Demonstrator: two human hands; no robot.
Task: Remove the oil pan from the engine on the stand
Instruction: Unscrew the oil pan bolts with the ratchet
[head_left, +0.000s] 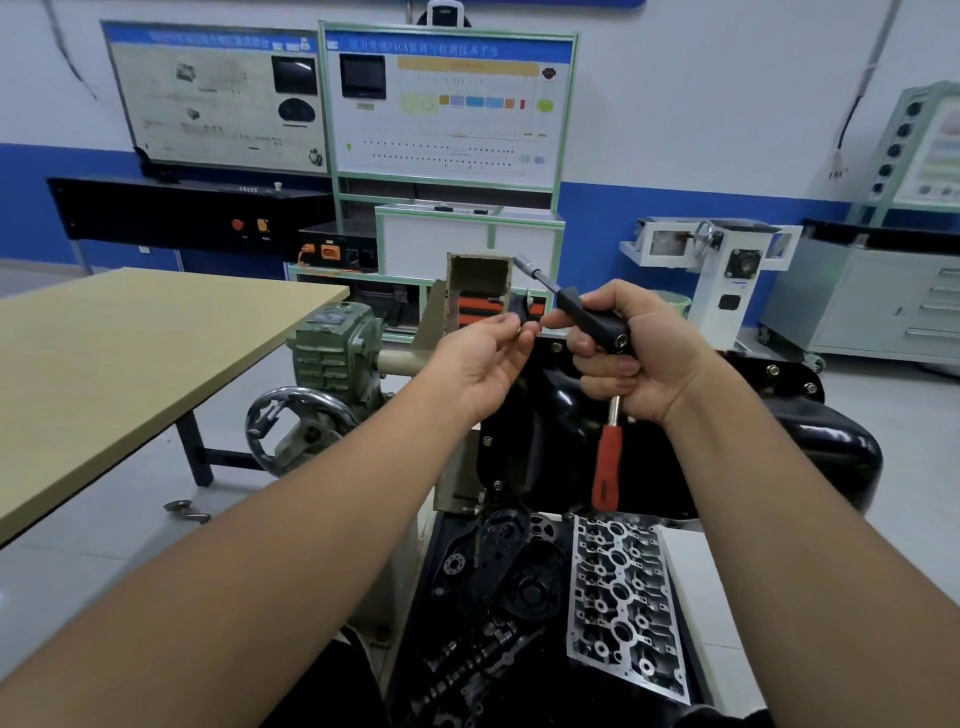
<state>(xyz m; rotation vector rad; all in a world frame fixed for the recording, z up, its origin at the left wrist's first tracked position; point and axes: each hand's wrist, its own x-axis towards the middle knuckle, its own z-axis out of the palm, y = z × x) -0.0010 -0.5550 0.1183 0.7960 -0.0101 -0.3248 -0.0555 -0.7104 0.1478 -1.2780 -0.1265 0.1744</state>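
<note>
Up front, both hands were raised above the engine stand. The right hand (631, 358) was wrapped around a ratchet wrench (597, 332), fingers curled tight on its black matte head, with a slim steel extension jutting up and left and a ribbed red plastic grip hanging below the palm. The left hand (480, 361) was turned palm up, its fingertips pinched together on something small and brass-coloured, too small to identify.

Beneath the hands sat the oil pan (561, 415), glossy black pressed metal with rounded contours, still seated on the engine with small silver bolts (773, 370) dotted along its flange. The stand's upright (478, 283) was a hollow square tube in dull beige paint, joined to a green cast gearbox (332, 343) with a spoked metal handwheel (298, 434) below it.

Lower down lay a bare aluminium cylinder head (623, 592), bright and full of round ports, beside black timing covers (514, 571) and a dark camshaft (467, 660).

To the left stood a table (130, 353) with a smooth pale wood-coloured top on black legs. The floor was light grey. The back wall was white above a blue band, fronted by green-framed training boards (447, 104) and a grey drawer cabinet (883, 301) at right.
</note>
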